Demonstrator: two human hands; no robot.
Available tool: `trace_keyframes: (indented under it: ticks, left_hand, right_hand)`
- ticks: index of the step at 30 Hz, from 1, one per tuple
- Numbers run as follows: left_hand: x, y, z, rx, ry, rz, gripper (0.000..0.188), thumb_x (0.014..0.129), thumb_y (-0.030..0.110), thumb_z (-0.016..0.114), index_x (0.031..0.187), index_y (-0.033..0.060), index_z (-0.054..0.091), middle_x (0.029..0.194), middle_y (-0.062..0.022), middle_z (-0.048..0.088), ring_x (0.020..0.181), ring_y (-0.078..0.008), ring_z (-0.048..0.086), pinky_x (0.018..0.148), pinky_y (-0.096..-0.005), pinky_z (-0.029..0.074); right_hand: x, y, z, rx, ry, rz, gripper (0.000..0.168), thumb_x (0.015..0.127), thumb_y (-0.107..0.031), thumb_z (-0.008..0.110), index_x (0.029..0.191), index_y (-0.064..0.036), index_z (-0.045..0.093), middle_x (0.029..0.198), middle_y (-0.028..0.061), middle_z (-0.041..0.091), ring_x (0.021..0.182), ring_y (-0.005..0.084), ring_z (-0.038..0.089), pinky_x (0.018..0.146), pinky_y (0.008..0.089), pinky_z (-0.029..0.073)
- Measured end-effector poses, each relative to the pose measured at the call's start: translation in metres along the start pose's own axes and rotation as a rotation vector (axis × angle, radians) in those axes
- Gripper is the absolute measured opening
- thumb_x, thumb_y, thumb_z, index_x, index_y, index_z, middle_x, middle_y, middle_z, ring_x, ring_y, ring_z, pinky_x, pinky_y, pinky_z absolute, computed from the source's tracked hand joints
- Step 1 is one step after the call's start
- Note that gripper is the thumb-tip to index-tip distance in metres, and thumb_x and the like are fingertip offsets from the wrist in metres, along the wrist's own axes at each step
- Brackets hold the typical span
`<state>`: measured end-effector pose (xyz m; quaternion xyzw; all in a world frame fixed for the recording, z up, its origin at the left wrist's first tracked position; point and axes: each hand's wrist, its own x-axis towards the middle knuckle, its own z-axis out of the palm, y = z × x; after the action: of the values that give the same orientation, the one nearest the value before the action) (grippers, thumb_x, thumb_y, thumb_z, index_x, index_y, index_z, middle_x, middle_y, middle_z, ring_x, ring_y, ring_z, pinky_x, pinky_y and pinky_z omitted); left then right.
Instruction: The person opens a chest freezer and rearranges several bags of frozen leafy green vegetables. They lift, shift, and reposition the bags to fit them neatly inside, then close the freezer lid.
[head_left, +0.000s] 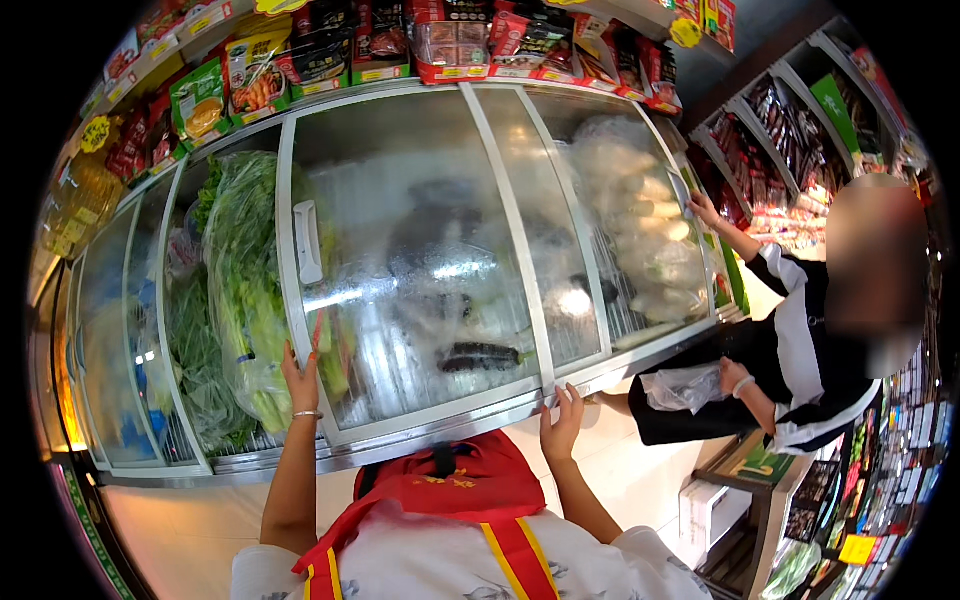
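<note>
My left hand (302, 381) rests with spread fingers on the left frame edge of a fogged sliding glass door (420, 225), below its white handle (307, 241). My right hand (562, 421) touches the front metal rim of the refrigerated display case (465, 427) near the door's lower right corner. Left of the door, through the gap, lie leafy greens in clear plastic bags (244, 270). Behind the misted glass a dark eggplant (480, 358) and other dim produce show. Pale root vegetables in bags (652, 217) lie under the right-hand glass.
A person in black and white (802, 322) stands at the right, one hand on the case's right door edge, the other near a clear plastic bag (684, 386). Packaged foods (450, 45) line the shelf above. A low table (750, 469) stands at lower right.
</note>
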<state>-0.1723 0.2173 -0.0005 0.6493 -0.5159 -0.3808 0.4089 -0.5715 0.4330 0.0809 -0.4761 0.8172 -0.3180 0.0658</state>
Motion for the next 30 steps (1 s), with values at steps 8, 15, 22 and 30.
trace_keyframes:
  ticks: [8,15,22,30]
  left_hand:
    - [-0.017,-0.001,0.005,0.101,0.043,0.175,0.058,0.079,0.011,0.054,0.129,0.0021,0.027,0.118,-0.0178,0.039,0.108,-0.0298,0.04,0.092,-0.0332,0.03]
    - [-0.051,-0.031,-0.015,0.19,0.005,0.177,0.054,0.078,0.013,0.055,0.125,-0.0008,0.032,0.123,-0.0205,0.037,0.114,-0.0318,0.036,0.096,-0.0346,0.028]
    - [-0.067,-0.012,-0.034,0.359,-0.034,0.26,0.059,0.076,0.016,0.06,0.126,0.0047,0.032,0.123,-0.0142,0.038,0.108,-0.0261,0.043,0.086,-0.0344,0.038]
    - [-0.015,0.016,-0.027,0.122,-0.091,0.043,0.062,0.075,0.017,0.059,0.126,-0.0015,0.029,0.122,-0.0209,0.037,0.114,-0.0327,0.036,0.096,-0.0348,0.029]
  right_hand:
    - [-0.082,0.02,-0.01,-0.028,0.044,0.134,0.042,0.07,-0.003,0.057,0.11,-0.003,0.047,0.118,0.0184,0.039,0.11,0.0349,0.036,0.092,0.0405,0.03]
    - [-0.089,0.039,0.008,0.079,-0.056,0.072,0.044,0.069,-0.004,0.059,0.11,-0.002,0.045,0.114,0.0199,0.042,0.107,0.0352,0.038,0.091,0.0401,0.031]
    - [-0.116,0.077,0.026,0.179,-0.111,0.141,0.043,0.067,0.001,0.06,0.107,0.0,0.046,0.107,0.0177,0.046,0.102,0.0334,0.043,0.09,0.0384,0.034]
    - [-0.155,0.086,0.024,0.126,-0.118,0.427,0.044,0.07,-0.005,0.06,0.111,0.0,0.046,0.107,0.0154,0.047,0.097,0.0283,0.047,0.077,0.0358,0.042]
